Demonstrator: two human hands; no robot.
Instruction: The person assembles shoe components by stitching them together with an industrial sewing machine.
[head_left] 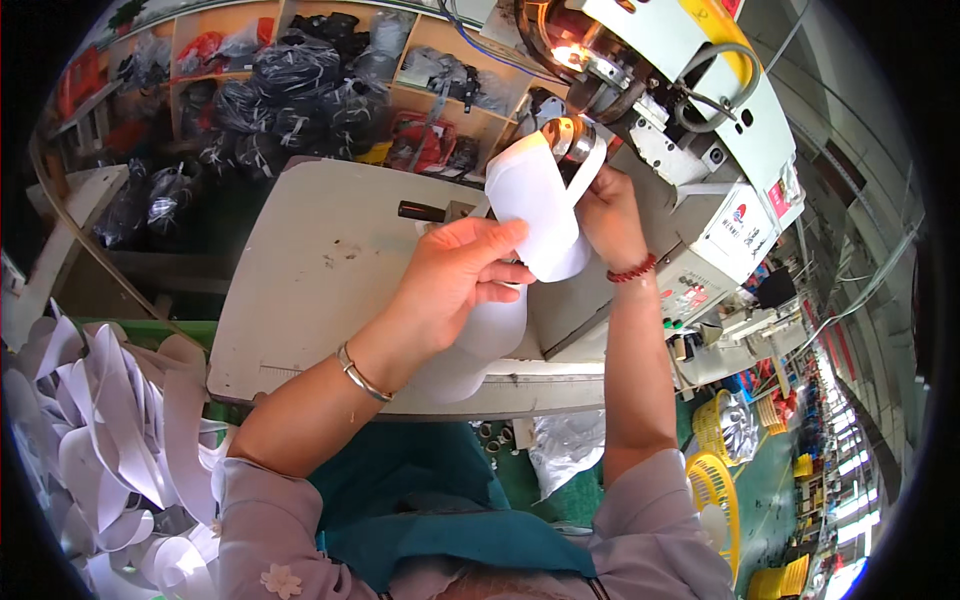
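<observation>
A white curved piece of sheet material [540, 205] is held up against the head of a white machine [690, 130]. My left hand [450, 275] pinches its near left edge between thumb and fingers. Closed fingers of my right hand [612, 215] grip a narrow white strip [587, 172] beside a shiny metal wheel [570, 138]; whether strip and piece are joined I cannot tell. The upper edge of the piece meets the wheel and looks orange in the lamp's glow. Below my left hand, more white material [490, 325] hangs over the table edge.
A pale worktable [310, 260] extends left of the machine, a dark-handled tool [422, 211] on it. Many similar white pieces [110, 430] are heaped at the lower left. Shelves with black bagged goods [300, 80] stand behind. Yellow baskets [712, 490] sit on the floor at right.
</observation>
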